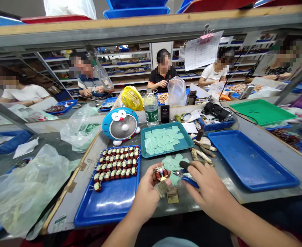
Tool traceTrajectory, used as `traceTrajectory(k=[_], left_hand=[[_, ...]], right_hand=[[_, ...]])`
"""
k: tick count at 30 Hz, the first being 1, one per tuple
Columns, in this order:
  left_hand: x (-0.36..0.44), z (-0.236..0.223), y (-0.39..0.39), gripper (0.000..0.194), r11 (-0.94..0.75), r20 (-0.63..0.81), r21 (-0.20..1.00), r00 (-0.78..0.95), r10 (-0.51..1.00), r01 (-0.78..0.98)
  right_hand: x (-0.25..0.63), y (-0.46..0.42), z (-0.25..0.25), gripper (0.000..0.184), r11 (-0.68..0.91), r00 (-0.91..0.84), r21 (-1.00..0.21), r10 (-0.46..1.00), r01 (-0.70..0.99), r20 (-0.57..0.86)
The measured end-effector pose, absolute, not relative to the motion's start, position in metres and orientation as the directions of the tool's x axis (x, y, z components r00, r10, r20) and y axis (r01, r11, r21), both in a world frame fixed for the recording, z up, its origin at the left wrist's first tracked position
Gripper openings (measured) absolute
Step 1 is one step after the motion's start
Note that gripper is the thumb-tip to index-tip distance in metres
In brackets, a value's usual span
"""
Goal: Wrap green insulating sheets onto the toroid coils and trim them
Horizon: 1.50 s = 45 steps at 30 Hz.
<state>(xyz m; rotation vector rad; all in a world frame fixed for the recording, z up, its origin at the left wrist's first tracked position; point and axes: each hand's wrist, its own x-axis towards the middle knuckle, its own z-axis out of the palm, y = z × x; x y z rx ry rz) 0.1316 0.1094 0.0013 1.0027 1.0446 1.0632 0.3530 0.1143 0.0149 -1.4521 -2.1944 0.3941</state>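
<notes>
My left hand (146, 193) is closed around a copper-wound ring coil (162, 174), with wire ends sticking up; its thumb wears a tan wrap. My right hand (212, 187) grips small blue-handled cutters (190, 180), their jaws close to the coil's right side. A dark cover sits on one right fingertip. Under and behind the hands lie loose pale green paper pieces (178, 159), and a small tan block (172, 195) rests just below the coil. To the left, a blue tray (104, 207) bears rows of similar coils (116, 163) with pale tops.
A teal tray (143, 137) of green slips lies ahead, beside a cartoon-faced fan (122, 125), a water bottle (151, 111) and a phone (165, 114). On the right is another blue tray (253, 159). A shelf beam (140, 31) crosses overhead; several people sit opposite.
</notes>
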Motion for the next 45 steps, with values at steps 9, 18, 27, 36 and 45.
traceTrajectory(k=[9, 18, 27, 36, 45], left_hand=[[0.126, 0.004, 0.102, 0.057, 0.069, -0.077, 0.995, 0.118, 0.990, 0.067], [0.129, 0.004, 0.101, 0.054, 0.044, -0.057, 0.995, 0.141, 0.988, 0.094], [0.129, 0.005, 0.100, 0.053, 0.026, -0.041, 0.994, 0.138, 0.990, 0.105], [0.128, 0.006, 0.096, 0.051, 0.008, -0.034, 0.986, 0.154, 0.987, 0.166], [0.130, 0.009, 0.093, 0.051, 0.040, -0.056, 0.996, 0.210, 0.976, 0.080]], right_hand=[[0.330, 0.122, 0.039, 0.019, 0.464, -0.417, -0.081, 0.850, 0.882, 0.322], [0.329, 0.121, 0.046, 0.019, 0.466, -0.434, -0.043, 0.850, 0.884, 0.299], [0.329, 0.120, 0.051, 0.021, 0.461, -0.444, 0.003, 0.852, 0.887, 0.278], [0.331, 0.121, 0.061, 0.014, 0.509, -0.512, 0.078, 0.829, 0.857, 0.223], [0.330, 0.125, 0.062, 0.012, 0.589, -0.588, 0.054, 0.786, 0.806, 0.190]])
